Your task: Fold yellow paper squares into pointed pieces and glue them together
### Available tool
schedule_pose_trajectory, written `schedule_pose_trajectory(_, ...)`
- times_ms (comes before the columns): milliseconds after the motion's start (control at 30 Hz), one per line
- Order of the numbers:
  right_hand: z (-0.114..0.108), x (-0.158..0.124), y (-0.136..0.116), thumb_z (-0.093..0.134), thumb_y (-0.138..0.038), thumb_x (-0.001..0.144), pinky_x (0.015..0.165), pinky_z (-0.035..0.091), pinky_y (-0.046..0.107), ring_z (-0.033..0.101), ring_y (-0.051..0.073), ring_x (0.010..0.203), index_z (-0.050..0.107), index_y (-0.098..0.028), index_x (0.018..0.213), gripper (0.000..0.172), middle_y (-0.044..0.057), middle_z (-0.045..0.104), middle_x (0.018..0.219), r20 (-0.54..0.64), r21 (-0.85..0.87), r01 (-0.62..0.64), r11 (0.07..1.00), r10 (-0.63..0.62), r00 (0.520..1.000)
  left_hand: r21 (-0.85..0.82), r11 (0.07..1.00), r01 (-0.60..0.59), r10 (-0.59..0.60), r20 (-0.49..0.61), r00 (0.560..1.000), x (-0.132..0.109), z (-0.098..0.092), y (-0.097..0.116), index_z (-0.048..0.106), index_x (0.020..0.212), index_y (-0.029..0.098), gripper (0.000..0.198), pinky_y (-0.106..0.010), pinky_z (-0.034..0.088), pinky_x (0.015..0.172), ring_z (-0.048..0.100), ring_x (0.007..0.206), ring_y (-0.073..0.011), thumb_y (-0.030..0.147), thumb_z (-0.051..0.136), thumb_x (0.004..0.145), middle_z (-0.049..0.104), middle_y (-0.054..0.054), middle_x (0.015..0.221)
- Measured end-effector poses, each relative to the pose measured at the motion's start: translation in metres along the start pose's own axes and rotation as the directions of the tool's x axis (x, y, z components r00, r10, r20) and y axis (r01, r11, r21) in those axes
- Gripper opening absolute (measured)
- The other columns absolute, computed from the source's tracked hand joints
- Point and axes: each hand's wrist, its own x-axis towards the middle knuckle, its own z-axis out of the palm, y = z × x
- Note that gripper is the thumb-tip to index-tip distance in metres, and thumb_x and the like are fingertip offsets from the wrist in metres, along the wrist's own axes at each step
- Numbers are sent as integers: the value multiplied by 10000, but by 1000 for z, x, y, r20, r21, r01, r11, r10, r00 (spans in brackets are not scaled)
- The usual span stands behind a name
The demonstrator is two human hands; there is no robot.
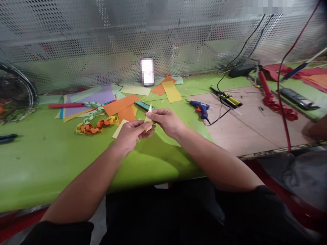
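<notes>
left hand (pixel 130 135): narrow pinch on yellow paper strip (pixel 148 118) | right hand (pixel 166 121): narrow pinch, same strip

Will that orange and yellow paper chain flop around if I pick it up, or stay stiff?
It will probably flop and dangle, because the paper chain is made of separate linked loops. It should feel very light, since the loops look like thin paper strips. They might also squash easily if you squeeze them, because they look hollow.
</notes>
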Motion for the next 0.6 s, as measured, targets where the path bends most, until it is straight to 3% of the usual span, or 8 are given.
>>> schedule_pose_trajectory(200,-2,0,-3,1001,-501,624,607,485,288,588,119,625,764,-168,783,439,13,718,710,50,-19,-30,999,31,998,-27,999,29,-29,0,1000,-1,3,3,849,965,162,302,-332,670,789,807,818,-202,352,954,756,848,-118,979)
schedule_pose_trajectory(600,-2,0,-3,964,-541,671,612,474,289,573,117,622,777,-171,789,431,10,706,702,36,-104,10,994,-6,999,9,1000,28,-28,-19,999,0,1,2,838,948,161,338,-418,662,874,806,836,-231,380,970,725,845,-127,978)
